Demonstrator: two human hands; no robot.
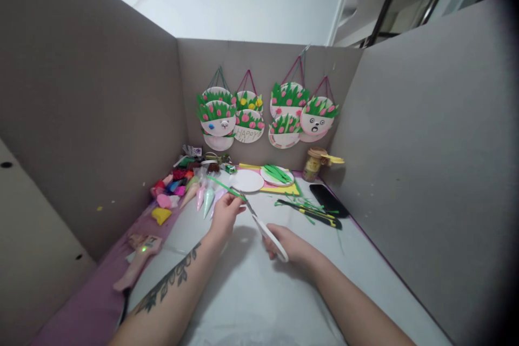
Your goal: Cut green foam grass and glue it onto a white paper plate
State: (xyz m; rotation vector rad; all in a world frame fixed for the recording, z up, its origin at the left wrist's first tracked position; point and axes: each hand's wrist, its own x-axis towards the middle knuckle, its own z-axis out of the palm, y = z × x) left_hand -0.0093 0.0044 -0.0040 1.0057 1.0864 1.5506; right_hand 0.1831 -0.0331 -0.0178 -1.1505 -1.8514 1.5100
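Between its fingertips, my left hand (pixel 227 213) pinches a thin green strip (pixel 221 184) that points up and to the left. My right hand (pixel 283 242) is closed around the handles of white scissors (pixel 271 235). The scissor blades reach up to the green strip beside my left fingertips; whether they touch it is too small to tell. Beyond my hands lies a white paper plate (pixel 248 180). Next to it, a second plate (pixel 288 180) holds several green strips (pixel 277 173).
Green scraps and a black-yellow cutter (pixel 320 217) lie right, near a black phone (pixel 327 200) and a jar (pixel 313 165). Piping bags (pixel 208 201), colourful clay packs (pixel 164 201) and a pink glue gun (pixel 140 259) are left. Decorated plates (pixel 219 119) hang on the grey back panel.
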